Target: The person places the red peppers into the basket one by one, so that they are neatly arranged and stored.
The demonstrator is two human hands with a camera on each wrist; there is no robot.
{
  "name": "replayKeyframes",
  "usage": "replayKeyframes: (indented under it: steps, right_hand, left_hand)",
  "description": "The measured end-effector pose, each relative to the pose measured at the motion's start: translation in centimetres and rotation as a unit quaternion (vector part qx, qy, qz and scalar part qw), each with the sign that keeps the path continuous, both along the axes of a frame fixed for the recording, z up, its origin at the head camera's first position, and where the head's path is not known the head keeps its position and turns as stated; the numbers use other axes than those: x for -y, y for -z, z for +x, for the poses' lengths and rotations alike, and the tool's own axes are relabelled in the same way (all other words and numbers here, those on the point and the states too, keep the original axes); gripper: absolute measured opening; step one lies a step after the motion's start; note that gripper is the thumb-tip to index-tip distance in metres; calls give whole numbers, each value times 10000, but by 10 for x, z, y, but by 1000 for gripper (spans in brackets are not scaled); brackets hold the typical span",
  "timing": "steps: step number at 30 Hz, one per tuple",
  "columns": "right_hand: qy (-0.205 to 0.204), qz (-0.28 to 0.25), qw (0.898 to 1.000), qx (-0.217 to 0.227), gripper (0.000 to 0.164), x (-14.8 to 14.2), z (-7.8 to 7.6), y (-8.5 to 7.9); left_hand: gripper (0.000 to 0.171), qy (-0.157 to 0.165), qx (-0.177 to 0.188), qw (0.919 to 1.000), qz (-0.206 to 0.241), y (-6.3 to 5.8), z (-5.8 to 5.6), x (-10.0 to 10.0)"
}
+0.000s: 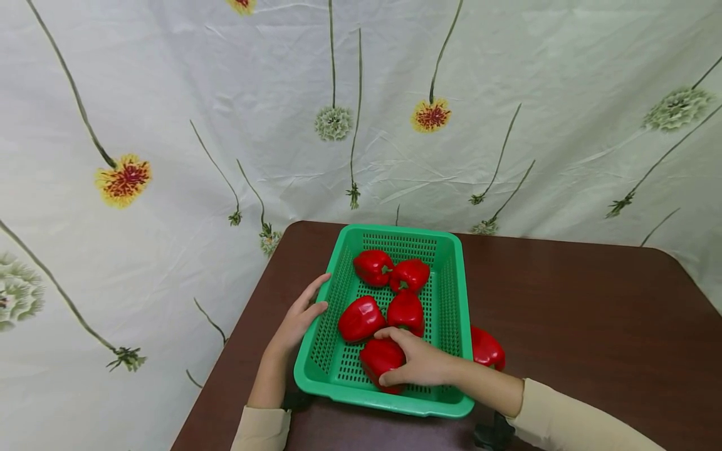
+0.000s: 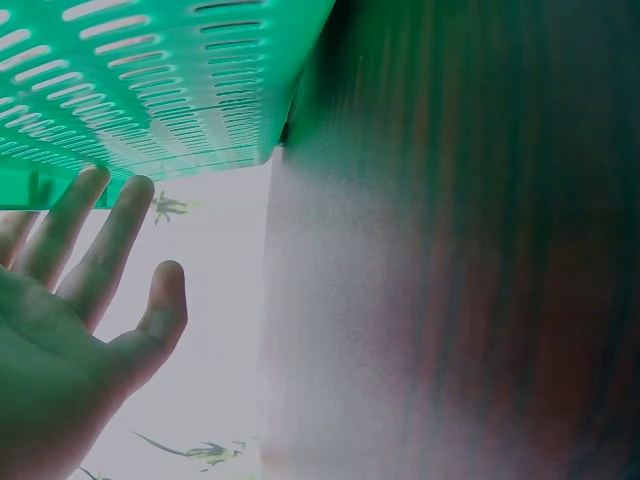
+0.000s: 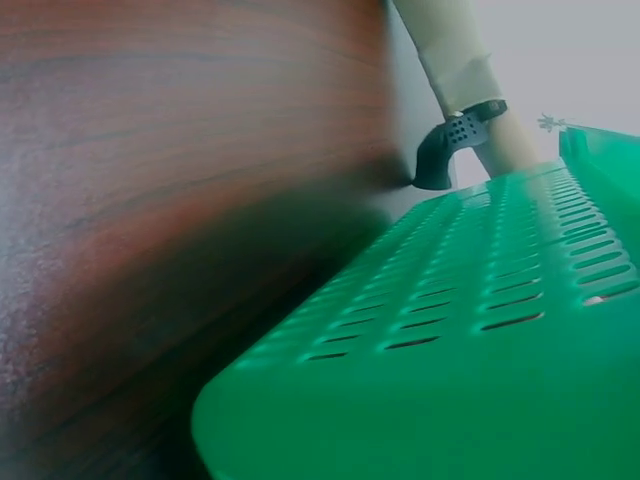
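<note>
A green plastic basket [image 1: 383, 404] with slotted walls holds several red bell peppers, among them one at the back left [image 1: 372, 266] and one at the middle left [image 1: 361, 318]. My right hand [image 1: 420, 360] reaches over the basket's right side, fingers and thumb curled round the red bell pepper [image 1: 379, 360] nearest the front. That hand is out of sight in the right wrist view, where the basket wall [image 3: 430, 400] fills the lower part. My left hand [image 1: 298, 319] is at the left rim with its fingers extended; in the left wrist view its fingertips [image 2: 135, 190] overlap the basket's edge.
Outside the basket, another red bell pepper [image 1: 487, 349] lies against its right side, partly hidden by the rim. Everything stands on a dark brown table [image 1: 564, 300]. A pale cloth with printed flowers [image 1: 395, 175] hangs behind and to the left.
</note>
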State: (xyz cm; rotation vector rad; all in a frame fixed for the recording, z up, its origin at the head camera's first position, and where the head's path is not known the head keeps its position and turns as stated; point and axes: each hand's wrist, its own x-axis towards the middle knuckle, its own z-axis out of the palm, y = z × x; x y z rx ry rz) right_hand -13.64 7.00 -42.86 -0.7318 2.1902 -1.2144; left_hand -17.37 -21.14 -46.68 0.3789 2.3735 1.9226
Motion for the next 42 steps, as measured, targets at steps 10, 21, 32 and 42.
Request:
replayKeyframes:
  steps: [10,21,32,42]
  right_hand:
    - [260,-424,9987,116,61,-6,-3,2]
    - [443,-688,9963,247,58,-11,-7,-1]
    - [686,-968,9927,235,53,-30,-3,-15]
    - [943,-1828,9778,410,50,-66,2,-26]
  left_hand:
    - [54,15,18,10000,29,1,0,0]
    - [54,13,8,10000,71,1,-1,1]
    - [54,1,-15,10000,46,0,-2,1]
    - [54,52,-2,10000,62,0,-2,0]
